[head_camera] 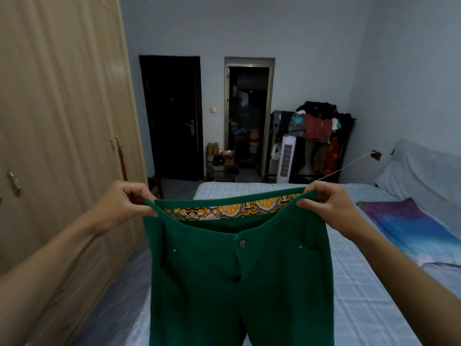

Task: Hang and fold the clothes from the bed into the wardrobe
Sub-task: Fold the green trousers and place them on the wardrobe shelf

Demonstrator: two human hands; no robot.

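The wardrobe (62, 108) is seen at the left with its doors closed, so its contents are hidden. The bed (361, 295), covered by a pale checked sheet, is spread ahead and to the right. Green trousers (239, 283) are held up over the bed's near left edge, long axis vertical, waistband uppermost, legs hanging below the frame, buttoned front turned toward the camera. The waistband's ends are pinched by the left hand (119, 206) and the right hand (329, 208), thumbs and curled fingers clamped on the cloth.
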